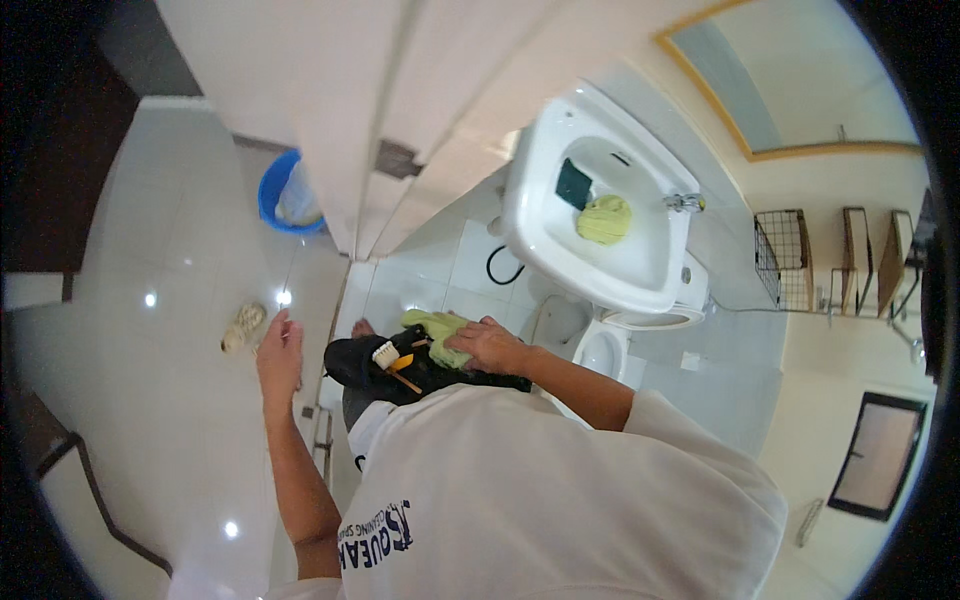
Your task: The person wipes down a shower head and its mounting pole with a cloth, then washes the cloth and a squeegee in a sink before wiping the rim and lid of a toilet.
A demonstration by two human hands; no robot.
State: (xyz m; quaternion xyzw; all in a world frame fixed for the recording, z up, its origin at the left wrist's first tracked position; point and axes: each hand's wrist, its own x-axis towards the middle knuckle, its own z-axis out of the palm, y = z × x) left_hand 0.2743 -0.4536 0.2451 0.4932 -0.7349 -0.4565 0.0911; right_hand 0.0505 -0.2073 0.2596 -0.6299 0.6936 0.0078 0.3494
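Note:
My right hand (491,346) is at my waist, its fingers curled on a yellow-green cloth (436,330). The cloth lies against a black waist pouch (349,357). A brush with pale bristles (385,355) and a yellow-handled tool (403,363) stick out of the pouch. Away to the left, my left hand (280,356) hangs over the glossy floor with no object visible in it. Ahead to the right is a white washbasin (525,214). In its bowl lie a second yellow-green cloth (604,220) and a dark green scouring pad (574,184).
A door edge with a latch plate (397,158) stands ahead. Left of it is a blue bin (268,196) with a bag inside. Pale footwear (244,327) lies on the floor. Right are a chrome tap (685,202), a toilet (604,352) and a wire wall basket (781,251).

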